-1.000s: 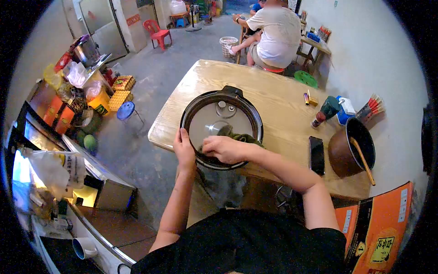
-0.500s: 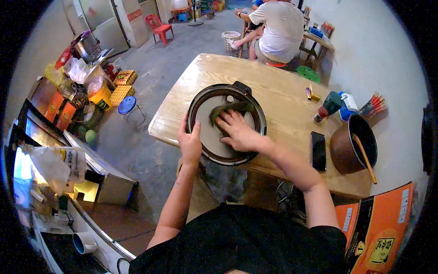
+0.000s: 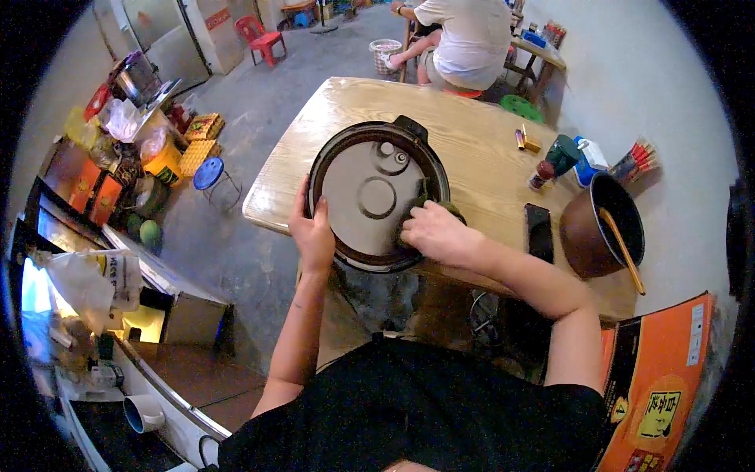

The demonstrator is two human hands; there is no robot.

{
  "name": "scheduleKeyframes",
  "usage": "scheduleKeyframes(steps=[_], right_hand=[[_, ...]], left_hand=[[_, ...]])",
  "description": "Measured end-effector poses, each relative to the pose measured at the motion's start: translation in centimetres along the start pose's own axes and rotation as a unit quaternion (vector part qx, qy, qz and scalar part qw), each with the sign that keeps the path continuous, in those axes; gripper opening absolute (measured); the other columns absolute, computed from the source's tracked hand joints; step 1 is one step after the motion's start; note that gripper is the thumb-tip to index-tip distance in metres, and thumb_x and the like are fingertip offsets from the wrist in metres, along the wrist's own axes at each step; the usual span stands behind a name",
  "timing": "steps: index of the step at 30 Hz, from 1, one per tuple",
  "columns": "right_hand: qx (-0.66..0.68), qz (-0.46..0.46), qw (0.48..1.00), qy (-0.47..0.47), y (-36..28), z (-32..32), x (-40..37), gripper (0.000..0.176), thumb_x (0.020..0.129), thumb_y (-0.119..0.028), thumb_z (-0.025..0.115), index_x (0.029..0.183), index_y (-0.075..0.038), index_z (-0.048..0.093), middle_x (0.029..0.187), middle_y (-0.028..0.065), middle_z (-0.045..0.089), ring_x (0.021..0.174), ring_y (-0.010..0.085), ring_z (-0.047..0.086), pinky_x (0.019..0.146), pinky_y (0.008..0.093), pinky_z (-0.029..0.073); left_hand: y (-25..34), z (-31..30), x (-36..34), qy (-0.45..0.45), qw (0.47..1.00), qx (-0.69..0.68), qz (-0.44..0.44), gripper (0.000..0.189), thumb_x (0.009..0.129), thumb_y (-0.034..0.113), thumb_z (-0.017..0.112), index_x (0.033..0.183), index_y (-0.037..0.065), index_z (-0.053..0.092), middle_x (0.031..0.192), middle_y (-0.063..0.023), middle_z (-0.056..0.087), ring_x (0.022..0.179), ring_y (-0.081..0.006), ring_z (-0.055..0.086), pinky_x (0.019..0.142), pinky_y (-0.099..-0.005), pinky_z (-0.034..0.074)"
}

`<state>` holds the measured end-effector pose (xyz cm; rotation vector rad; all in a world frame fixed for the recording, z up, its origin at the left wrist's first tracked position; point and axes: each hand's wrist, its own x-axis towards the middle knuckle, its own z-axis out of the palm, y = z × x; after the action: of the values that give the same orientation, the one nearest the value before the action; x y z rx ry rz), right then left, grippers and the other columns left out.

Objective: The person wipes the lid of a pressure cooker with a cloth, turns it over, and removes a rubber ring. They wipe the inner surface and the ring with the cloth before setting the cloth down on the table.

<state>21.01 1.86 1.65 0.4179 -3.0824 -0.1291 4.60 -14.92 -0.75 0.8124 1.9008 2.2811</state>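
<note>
A round dark-rimmed lid [image 3: 355, 189] with a pale metal inner face lies tilted at the wooden table's near edge. My left hand [image 3: 313, 232] grips its left rim, thumb on the inner side. My right hand [image 3: 440, 232] is closed on a dark green cloth [image 3: 425, 197], which touches the lid's lower right inner edge and rim. A small round valve and a ring-shaped mark show on the metal face. The fingers of my left hand behind the rim are hidden.
On the wooden table [image 3: 291, 169] to the right are a phone [image 3: 539, 233], a brown pot [image 3: 586, 236] with a wooden spoon, bottles [image 3: 560, 156] and a holder of sticks [image 3: 631, 163]. A person [image 3: 472, 43] sits beyond the table. A blue stool [image 3: 209, 173] stands left.
My right hand and the cloth have moved from the middle of the lid to its lower right edge, uncovering the metal centre. My left hand still holds the left rim. The whole view has shifted slightly.
</note>
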Motion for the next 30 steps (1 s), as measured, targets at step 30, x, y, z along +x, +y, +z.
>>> scheduleKeyframes(steps=[30], right_hand=[[-0.061, 0.128, 0.958, 0.250, 2.5, 3.5, -1.2, 0.047, 0.075, -0.009, 0.067, 0.120, -0.002, 0.057, 0.120, 0.0204, 0.060, 0.116, 0.0395, 0.055, 0.100, 0.0477, 0.044]], left_hand=[[4.0, -0.4, 0.2, -0.005, 0.962, 0.154, 0.224, 0.043, 0.089, -0.005, 0.054, 0.132, -0.003, 0.053, 0.129, -0.0184, 0.059, 0.120, -0.0281, 0.057, 0.104, -0.0367, 0.040]])
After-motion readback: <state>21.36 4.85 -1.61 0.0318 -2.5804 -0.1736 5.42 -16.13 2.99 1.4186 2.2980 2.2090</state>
